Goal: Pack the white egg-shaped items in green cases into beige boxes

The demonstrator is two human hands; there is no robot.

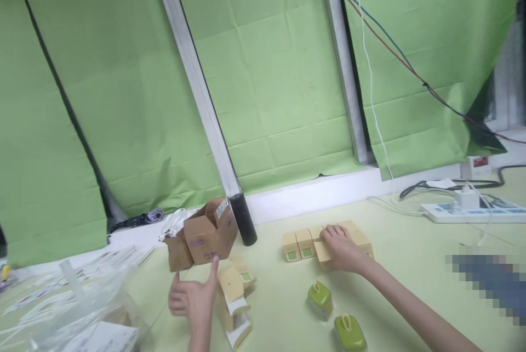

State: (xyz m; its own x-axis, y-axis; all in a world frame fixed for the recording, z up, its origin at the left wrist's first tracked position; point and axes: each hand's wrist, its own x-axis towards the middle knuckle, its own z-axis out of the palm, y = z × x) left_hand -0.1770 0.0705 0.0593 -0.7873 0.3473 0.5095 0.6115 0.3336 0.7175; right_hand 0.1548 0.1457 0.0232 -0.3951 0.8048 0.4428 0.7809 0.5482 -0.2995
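My right hand (339, 247) is closed around a small yellow cardboard box (321, 252), its fingers over the top. This box juts forward from a row of matching boxes (304, 243), some with a green window in front. My left hand (191, 300) is empty, its thumb held apart from half-curled fingers. Just right of it lie opened yellow boxes (232, 283) with white inner flaps showing. Two green-lidded containers (319, 294) with loop handles stand on the table in front of the row; the nearer one (349, 334) is cut by the lower edge.
An open brown carton (211, 234) stands at the back beside a black cylinder (243, 219). Clear plastic bags (90, 308) and white strips cover the left side. A power strip (476, 213) with plugs and cables lies back right. Green blinds (267, 67) hang behind the table.
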